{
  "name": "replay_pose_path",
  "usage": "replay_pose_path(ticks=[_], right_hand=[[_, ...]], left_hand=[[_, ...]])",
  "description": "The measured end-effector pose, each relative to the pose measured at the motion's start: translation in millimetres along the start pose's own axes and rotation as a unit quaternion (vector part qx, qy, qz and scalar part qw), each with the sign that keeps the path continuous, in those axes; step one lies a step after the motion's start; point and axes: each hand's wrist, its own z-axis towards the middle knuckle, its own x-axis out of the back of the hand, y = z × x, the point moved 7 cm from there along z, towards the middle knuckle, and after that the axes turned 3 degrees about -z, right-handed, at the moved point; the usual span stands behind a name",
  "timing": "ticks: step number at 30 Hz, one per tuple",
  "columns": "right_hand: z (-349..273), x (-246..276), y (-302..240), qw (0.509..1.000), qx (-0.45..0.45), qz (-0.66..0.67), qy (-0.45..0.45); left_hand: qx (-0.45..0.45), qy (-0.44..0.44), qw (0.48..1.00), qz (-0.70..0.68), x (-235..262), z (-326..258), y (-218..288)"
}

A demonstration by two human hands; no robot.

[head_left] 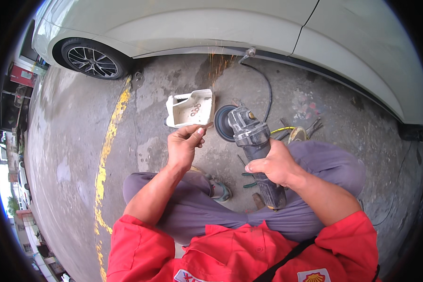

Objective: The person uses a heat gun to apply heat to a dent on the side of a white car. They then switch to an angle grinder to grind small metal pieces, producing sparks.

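My right hand (276,164) is wrapped round the body of a dark angle grinder (251,129), its grey gear head pointing away from me. At the grinder's left side is its round disc (224,123). My left hand (187,144) is closed in a pinch on a small thin metal piece (208,125), its tip at the disc's left edge; most of the piece is hidden by the fingers. Orange sparks (217,66) spray away from the disc toward the car. Just beyond my left hand, a cut-open white plastic jug (203,97) holds several small brownish rings (195,110).
A pale car (211,23) with a dark wheel (93,60) stands across the far side. A black cable (270,89) curves over the concrete behind the grinder. Green-handled pliers (250,185) lie between my legs, and more tools (313,127) lie beyond my right knee. A worn yellow line (109,136) runs at left.
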Motion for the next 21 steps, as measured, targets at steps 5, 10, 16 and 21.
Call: replay_pose_path(ticks=[5, 10, 16, 21], right_hand=[[-2, 4, 2, 0.997, -0.016, -0.05, 0.058], [-6, 6, -11, 0.992, 0.021, -0.095, 0.075], [2, 4, 0, 0.988, 0.008, -0.145, 0.058], [-1, 4, -2, 0.99, 0.018, -0.118, 0.075]], left_hand=[[0.072, 0.008, 0.997, -0.022, 7, -4, -3], [0.113, 0.028, 0.992, -0.043, 6, 0, -8], [0.135, 0.009, 0.989, -0.054, 5, -1, -5], [0.174, -0.007, 0.98, -0.096, 3, -4, -5]])
